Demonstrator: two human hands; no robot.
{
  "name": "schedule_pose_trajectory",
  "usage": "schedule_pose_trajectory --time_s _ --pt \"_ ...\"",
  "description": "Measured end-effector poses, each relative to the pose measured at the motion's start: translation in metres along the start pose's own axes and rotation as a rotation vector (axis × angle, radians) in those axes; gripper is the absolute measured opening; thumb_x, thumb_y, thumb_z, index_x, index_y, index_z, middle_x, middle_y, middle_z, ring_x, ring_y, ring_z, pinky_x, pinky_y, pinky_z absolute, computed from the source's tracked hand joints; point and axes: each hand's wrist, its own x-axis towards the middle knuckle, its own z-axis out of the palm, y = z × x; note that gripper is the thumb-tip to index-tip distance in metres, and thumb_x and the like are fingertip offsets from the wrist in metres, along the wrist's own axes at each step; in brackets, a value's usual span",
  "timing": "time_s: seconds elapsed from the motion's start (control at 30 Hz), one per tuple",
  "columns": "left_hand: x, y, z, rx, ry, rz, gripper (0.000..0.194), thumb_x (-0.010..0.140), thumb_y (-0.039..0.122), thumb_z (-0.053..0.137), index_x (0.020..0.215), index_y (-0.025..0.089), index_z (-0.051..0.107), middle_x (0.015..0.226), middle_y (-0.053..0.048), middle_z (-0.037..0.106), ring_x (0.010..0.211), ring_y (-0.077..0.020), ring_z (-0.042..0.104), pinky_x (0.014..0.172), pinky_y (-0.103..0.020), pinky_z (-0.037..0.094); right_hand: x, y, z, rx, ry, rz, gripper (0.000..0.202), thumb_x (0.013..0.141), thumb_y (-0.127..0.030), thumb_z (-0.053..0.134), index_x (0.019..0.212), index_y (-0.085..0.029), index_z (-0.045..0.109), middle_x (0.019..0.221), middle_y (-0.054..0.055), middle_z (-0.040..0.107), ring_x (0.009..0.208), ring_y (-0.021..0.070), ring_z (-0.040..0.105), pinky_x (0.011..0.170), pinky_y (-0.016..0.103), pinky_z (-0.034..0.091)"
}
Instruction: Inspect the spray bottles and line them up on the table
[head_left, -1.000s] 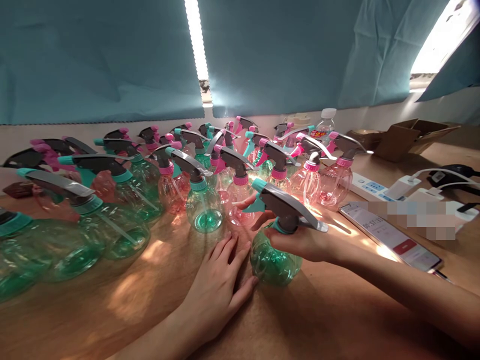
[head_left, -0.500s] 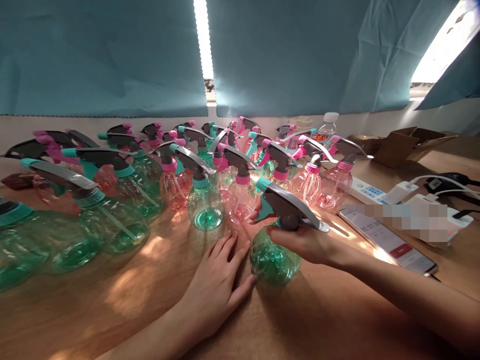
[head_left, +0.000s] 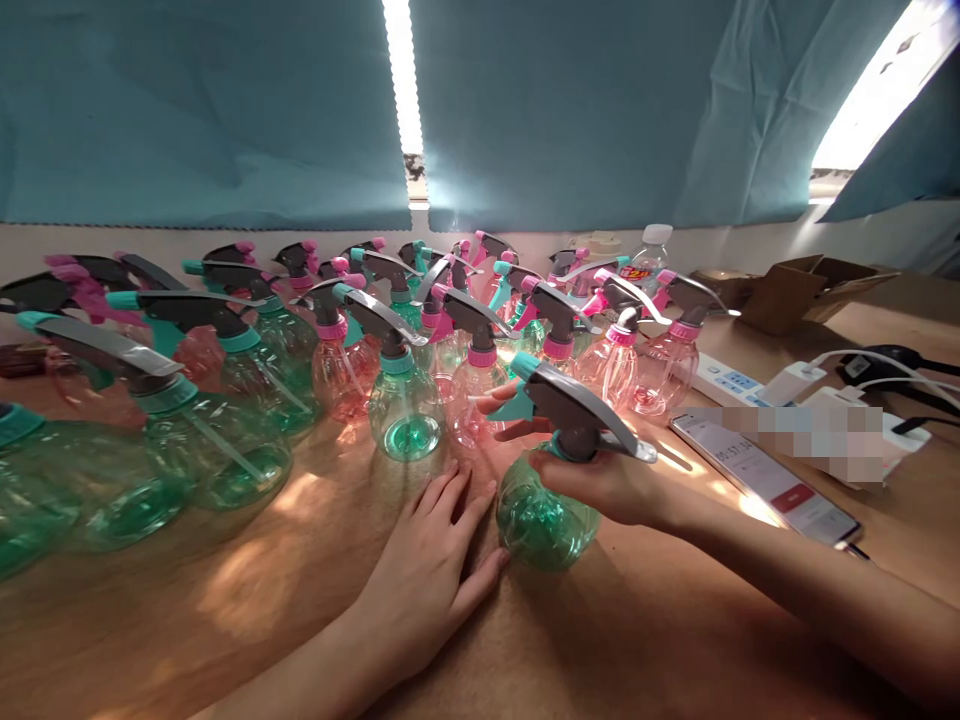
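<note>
fingers [head_left: 496, 397] newly straightened, right hand [head_left: 611, 488] gripping green bottle [head_left: 546, 520], left hand [head_left: 442, 550] flat beside it

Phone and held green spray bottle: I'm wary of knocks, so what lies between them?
In the head view, the right hand and forearm lie between the green spray bottle and the phone, then a stretch of sunlit tabletop.

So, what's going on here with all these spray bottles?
A person's right hand is around the neck of a green spray bottle, fingers extended near its turquoise trigger. Their left hand rests on the table beside it. More green and pink spray bottles crowd the table behind and leftward; a phone lies to the right.
</note>
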Motion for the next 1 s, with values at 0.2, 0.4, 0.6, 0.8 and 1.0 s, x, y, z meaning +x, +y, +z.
schedule_pose_trajectory --time_s 0.2,0.4,0.6,0.8,1.0 --pt "0.004 0.003 -0.010 -0.027 -0.043 -0.011 0.051 0.094 0.039 0.054 0.139 0.014 0.048 0.144 -0.018 0.047 0.133 -0.0374 0.039 0.105 -0.057 0.039 0.002 -0.001 -0.001 0.035 -0.023 -0.008 0.052 0.078 -0.014 0.056 0.127 -0.030 0.056 0.096 0.000 0.071 0.080 0.0177 0.067 0.074 0.032 0.056" --pt "0.003 0.002 -0.008 -0.012 -0.073 -0.016 0.053 0.094 0.037 0.056 0.141 0.013 0.046 0.146 -0.019 0.044 0.134 -0.0371 0.038 0.107 -0.057 0.036 0.002 -0.001 -0.001 0.040 -0.041 0.002 0.050 0.080 -0.014 0.056 0.127 -0.030 0.057 0.095 0.000 0.071 0.083 0.0173 0.066 0.077 0.032 0.056" --pt "0.003 0.002 -0.008 -0.020 -0.069 -0.017 0.053 0.094 0.037 0.055 0.142 0.017 0.044 0.145 -0.017 0.046 0.134 -0.0360 0.038 0.106 -0.056 0.037 0.007 -0.014 0.001 0.090 -0.033 -0.052 0.054 0.078 -0.017 0.055 0.131 -0.027 0.054 0.103 0.003 0.070 0.085 0.0162 0.067 0.077 0.031 0.055" --pt "0.004 0.003 -0.007 -0.022 -0.055 -0.010 0.053 0.094 0.037 0.054 0.142 0.015 0.043 0.145 -0.018 0.045 0.134 -0.0362 0.038 0.106 -0.056 0.037 0.008 -0.015 0.002 0.102 -0.029 -0.061 0.053 0.079 -0.020 0.058 0.131 -0.029 0.055 0.103 0.004 0.071 0.084 0.0169 0.068 0.078 0.033 0.056" --pt "0.004 0.003 -0.009 -0.012 -0.086 -0.018 0.054 0.094 0.037 0.054 0.142 0.013 0.044 0.146 -0.018 0.044 0.135 -0.0362 0.036 0.107 -0.056 0.036 0.008 -0.015 0.002 0.165 -0.044 -0.053 0.049 0.079 -0.019 0.059 0.126 -0.028 0.059 0.109 0.004 0.071 0.085 0.0172 0.069 0.086 0.037 0.056"
